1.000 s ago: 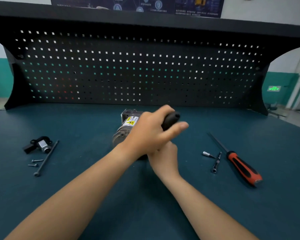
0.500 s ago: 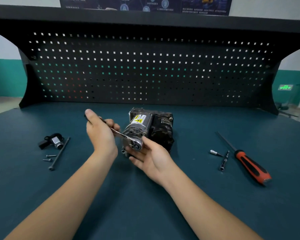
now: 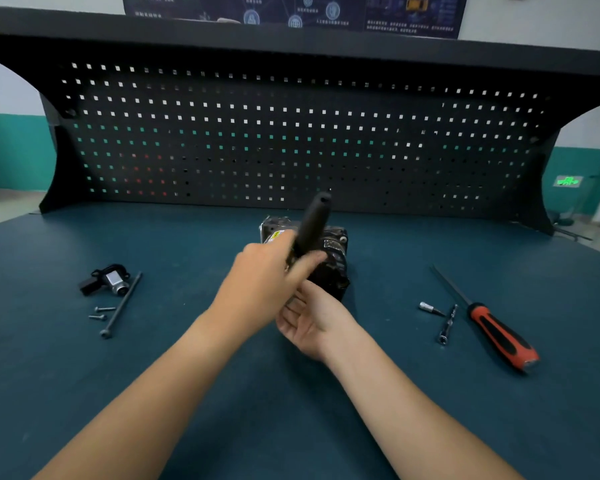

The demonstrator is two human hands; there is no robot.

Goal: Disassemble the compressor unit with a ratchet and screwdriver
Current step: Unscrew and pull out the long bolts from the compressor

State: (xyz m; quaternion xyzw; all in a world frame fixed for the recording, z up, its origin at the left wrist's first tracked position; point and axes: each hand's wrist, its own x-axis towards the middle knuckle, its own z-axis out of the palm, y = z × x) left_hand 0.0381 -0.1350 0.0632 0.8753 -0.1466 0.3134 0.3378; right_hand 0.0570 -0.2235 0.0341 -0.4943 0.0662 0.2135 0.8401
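The dark compressor unit (image 3: 333, 254) with a yellow label sits mid-bench. My left hand (image 3: 264, 275) grips the black ratchet handle (image 3: 312, 223), which points up and away over the unit; the ratchet's head is hidden behind this hand. Just below, my right hand (image 3: 312, 320) lies palm up with relaxed fingers, touching the unit's near end. A red-and-black screwdriver (image 3: 499, 336) lies on the bench at the right.
A removed black-and-silver part (image 3: 106, 280), a long bolt (image 3: 122, 304) and two small screws (image 3: 101, 313) lie at the left. A bit (image 3: 430, 308) and an extension bar (image 3: 447, 323) lie beside the screwdriver. A black pegboard (image 3: 291, 140) backs the blue bench.
My left hand swung the ratchet handle out to the left half a second ago and has now brought it back over the unit. My right hand stayed at the unit's near end.
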